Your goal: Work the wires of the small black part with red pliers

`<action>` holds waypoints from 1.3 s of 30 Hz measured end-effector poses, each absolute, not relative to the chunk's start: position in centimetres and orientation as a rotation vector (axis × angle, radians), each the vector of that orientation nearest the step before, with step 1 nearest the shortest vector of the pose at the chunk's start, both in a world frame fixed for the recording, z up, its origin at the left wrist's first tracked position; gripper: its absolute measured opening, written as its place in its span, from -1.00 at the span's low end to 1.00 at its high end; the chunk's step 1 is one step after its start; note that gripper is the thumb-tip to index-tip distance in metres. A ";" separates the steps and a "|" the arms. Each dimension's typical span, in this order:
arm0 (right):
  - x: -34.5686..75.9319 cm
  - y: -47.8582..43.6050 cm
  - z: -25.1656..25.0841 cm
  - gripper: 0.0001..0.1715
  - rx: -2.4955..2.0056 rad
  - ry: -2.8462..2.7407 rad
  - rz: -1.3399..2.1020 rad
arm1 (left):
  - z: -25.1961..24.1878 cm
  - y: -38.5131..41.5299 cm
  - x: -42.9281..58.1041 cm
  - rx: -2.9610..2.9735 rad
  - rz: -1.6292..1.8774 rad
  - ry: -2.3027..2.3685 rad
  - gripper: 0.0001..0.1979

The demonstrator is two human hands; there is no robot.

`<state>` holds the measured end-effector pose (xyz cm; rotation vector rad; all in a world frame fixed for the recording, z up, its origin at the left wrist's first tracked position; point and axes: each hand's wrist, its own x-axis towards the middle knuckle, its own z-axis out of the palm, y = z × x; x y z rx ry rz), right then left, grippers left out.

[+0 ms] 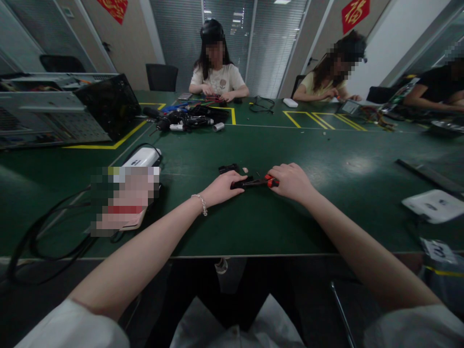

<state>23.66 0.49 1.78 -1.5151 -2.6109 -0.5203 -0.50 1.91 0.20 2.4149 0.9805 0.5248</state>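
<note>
My right hand (292, 182) is closed round the red handles of a pair of pliers (259, 182), whose dark jaws point left. Between the thumb and fingers of my left hand (224, 189) is a small black part (239, 184), and the plier tips reach it. Its exact kind I cannot make out. Just behind my left fingers lies another small black piece (228, 168) on the green table (275, 227). A pale chip-like scrap (245, 170) rests close by.
At left are a white power bank (145, 157), a phone-like slab, black cables (34, 241) and an opened computer case (54, 116). A cable pile (188, 116) sits farther back. On the right lie a white box (433, 205) and a dark bar (431, 176). Several people work across the table.
</note>
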 end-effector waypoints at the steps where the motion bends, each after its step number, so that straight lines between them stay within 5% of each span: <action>1: 23.7 0.5 1.8 -0.74 -1.524 -2.615 -0.495 | 0.2 1.9 -0.5 2.419 0.528 0.980 -0.54; 39: 23.5 0.3 2.0 -0.73 -1.514 -2.609 -0.527 | 0.1 1.9 -0.5 2.433 0.532 0.981 -0.55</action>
